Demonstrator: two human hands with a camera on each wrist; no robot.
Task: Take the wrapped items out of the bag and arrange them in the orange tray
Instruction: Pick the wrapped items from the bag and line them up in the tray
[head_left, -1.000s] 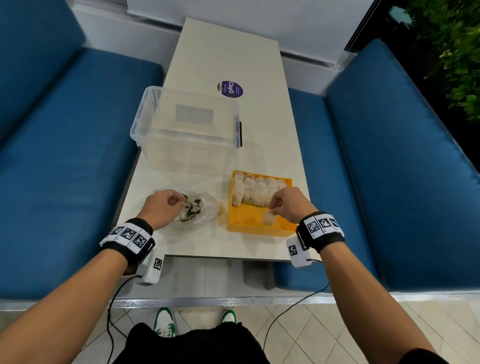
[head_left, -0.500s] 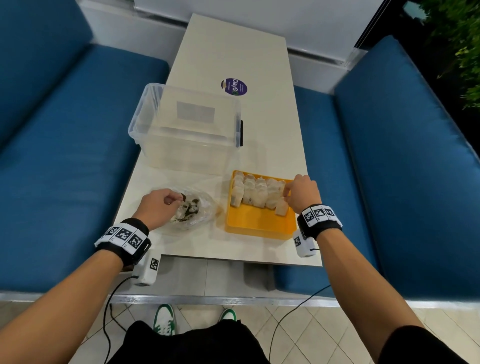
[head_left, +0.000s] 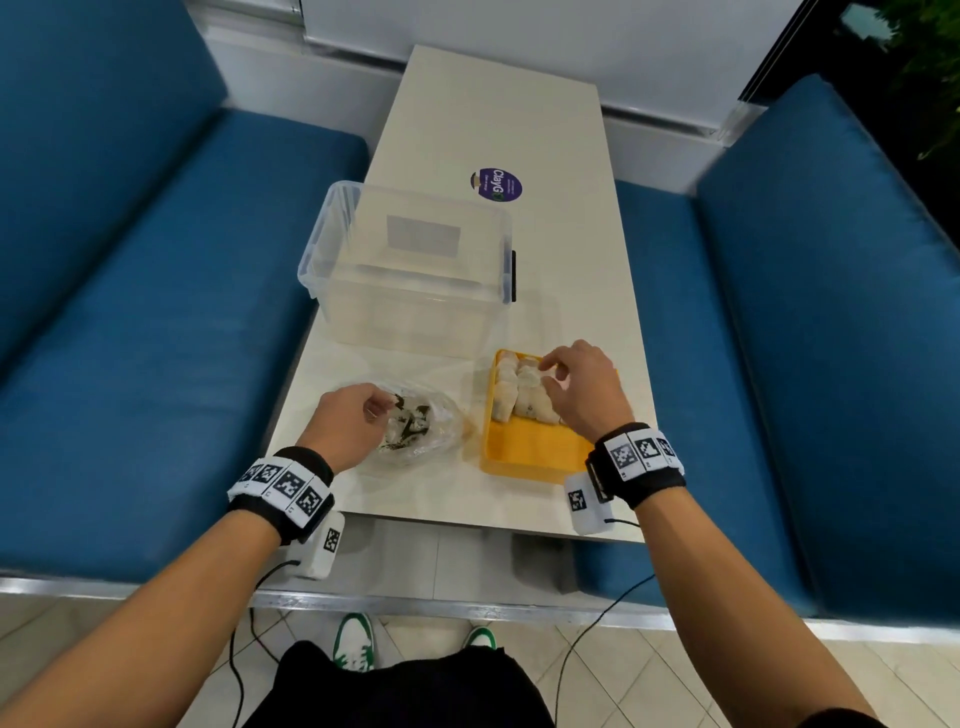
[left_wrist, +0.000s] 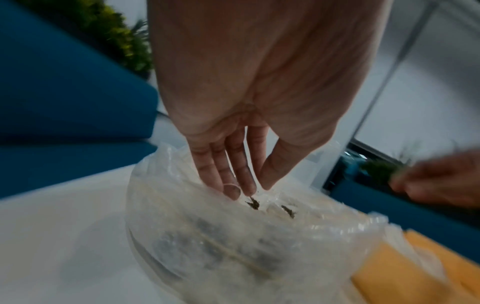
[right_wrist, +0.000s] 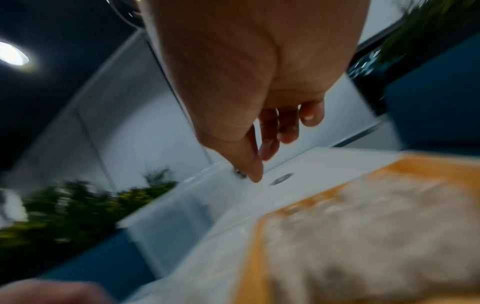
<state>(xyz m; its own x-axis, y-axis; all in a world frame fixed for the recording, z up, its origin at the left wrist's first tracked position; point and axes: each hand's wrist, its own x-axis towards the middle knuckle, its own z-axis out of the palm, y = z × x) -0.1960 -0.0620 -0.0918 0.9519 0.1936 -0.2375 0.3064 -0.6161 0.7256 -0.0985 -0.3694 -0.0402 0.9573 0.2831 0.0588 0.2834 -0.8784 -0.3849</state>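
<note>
The clear plastic bag (head_left: 423, 434) lies on the table's near left, with dark-flecked wrapped items inside. My left hand (head_left: 384, 413) pinches the bag's rim between thumb and fingers; the left wrist view shows the same pinch of my left hand (left_wrist: 255, 190) on the bag (left_wrist: 233, 236). Right of the bag sits the orange tray (head_left: 524, 452), a row of pale wrapped items (head_left: 519, 397) along its far half. My right hand (head_left: 550, 371) hovers over that row, fingers loosely curled and empty. The right wrist view shows my right hand (right_wrist: 262, 162) empty above the blurred items (right_wrist: 363, 226).
A clear plastic bin (head_left: 410, 270) stands just behind the bag and tray. Beyond it a purple round sticker (head_left: 496, 184) lies on the white table (head_left: 493, 114). Blue sofa cushions (head_left: 156, 312) flank the narrow table on both sides.
My right hand carried a wrapped item to the right end of the row, let it go, and moved left over the row. My left hand kept its hold on the bag.
</note>
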